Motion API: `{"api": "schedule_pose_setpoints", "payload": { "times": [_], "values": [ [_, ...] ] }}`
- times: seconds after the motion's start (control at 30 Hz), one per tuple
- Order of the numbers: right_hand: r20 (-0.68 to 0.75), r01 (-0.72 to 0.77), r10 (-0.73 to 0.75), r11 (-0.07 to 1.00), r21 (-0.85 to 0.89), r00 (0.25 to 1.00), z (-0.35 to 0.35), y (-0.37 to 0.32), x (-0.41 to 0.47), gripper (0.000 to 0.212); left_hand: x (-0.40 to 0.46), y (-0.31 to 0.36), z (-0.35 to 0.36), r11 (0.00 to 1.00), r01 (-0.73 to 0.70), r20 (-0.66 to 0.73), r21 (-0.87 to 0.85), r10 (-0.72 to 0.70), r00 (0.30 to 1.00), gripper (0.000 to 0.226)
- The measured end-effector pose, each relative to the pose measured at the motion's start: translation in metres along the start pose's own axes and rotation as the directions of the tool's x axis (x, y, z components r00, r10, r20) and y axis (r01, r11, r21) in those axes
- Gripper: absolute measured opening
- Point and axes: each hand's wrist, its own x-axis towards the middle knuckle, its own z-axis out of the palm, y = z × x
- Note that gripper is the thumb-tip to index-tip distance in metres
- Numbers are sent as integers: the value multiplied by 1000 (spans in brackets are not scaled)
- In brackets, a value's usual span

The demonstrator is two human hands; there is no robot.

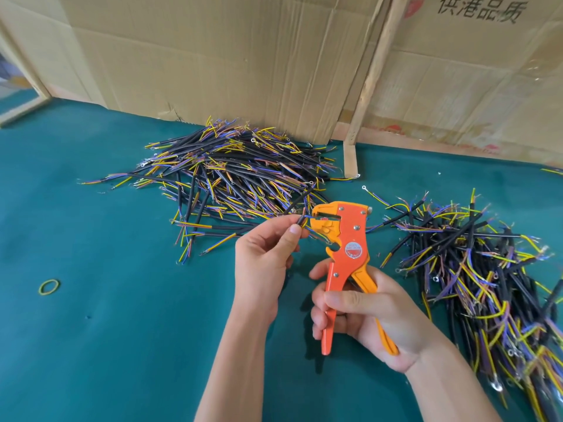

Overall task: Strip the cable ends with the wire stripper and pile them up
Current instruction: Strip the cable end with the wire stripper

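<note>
Orange plastic-handled wire stripper (347,257) sits clenched in my right hand (362,318), head up. My left hand (268,254) pinches a short black-sheathed cable (297,204), feeding its coloured cores into the stripper's mouth above the green felt tabletop (106,300).

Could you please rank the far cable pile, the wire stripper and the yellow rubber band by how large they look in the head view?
1. Far cable pile, by far the largest.
2. Wire stripper, though it is nearer the camera.
3. Rubber band, clearly the smallest.
</note>
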Motion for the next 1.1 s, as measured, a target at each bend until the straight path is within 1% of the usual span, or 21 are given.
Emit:
{"api": "schedule_pose_setpoints", "payload": {
  "times": [0.07, 0.27, 0.4, 0.43, 0.5, 0.57, 0.63, 0.73, 0.8, 0.87, 0.97, 1.1],
  "values": [
    [0, -3, 3, 1000, -9, 1000, 0, 0, 0, 33, 0, 0, 0, 1000, -1, 2, 0, 1, 1000, 20],
    [-26, -17, 17, 1000, 6, 1000, -1, 2, 1, 32, -1, 0, 1, 1000, -7, -5, -2, 7, 1000, 27],
    [-54, -20, 20, 1000, 5, 998, 3, 1, 2, 23, 0, 1, 0, 1000, -5, -7, -9, 5, 1000, 27],
    [-85, -12, 12, 1000, 2, 996, 5, 1, 2, 24, 0, 1, 1, 1000, -6, -4, -5, 6, 1000, 26],
    [-166, 19, -21, 1000, -13, 986, 8, 3, 4, 35, -1, 0, 2, 1000, -9, 4, 9, 9, 1000, 24],
    [-202, 40, -44, 999, -23, 978, 10, 6, 6, 41, -1, 0, 2, 1000, -4, 7, -8, 4, 1000, 22],
    [-175, 38, -42, 999, -23, 984, 10, 6, 6, 43, 0, 0, 1, 999, -5, 16, -36, 6, 1000, 24],
    [-74, 12, -12, 1000, 3, 997, 5, 3, 3, 39, 0, -1, 1, 1000, -5, 1, -27, 5, 1000, 27],
    [10, -16, 16, 999, 34, 1000, -1, 2, 1, 45, 0, -1, 2, 1000, 3, -9, -30, -4, 1000, 25],
    [58, -17, 14, 998, 54, 998, -6, 0, 0, 50, -1, -2, 2, 1000, -4, -11, -29, 4, 1000, 25],
    [76, -5, -1, 997, 77, 997, -9, 0, -1, 50, 0, -1, 0, 999, -15, -22, -35, 14, 1000, 27],
    [64, -12, 9, 999, 51, 998, -10, 0, -1, 43, 0, -2, 1, 999, -20, -17, -29, 19, 1000, 27]
  ]
}}
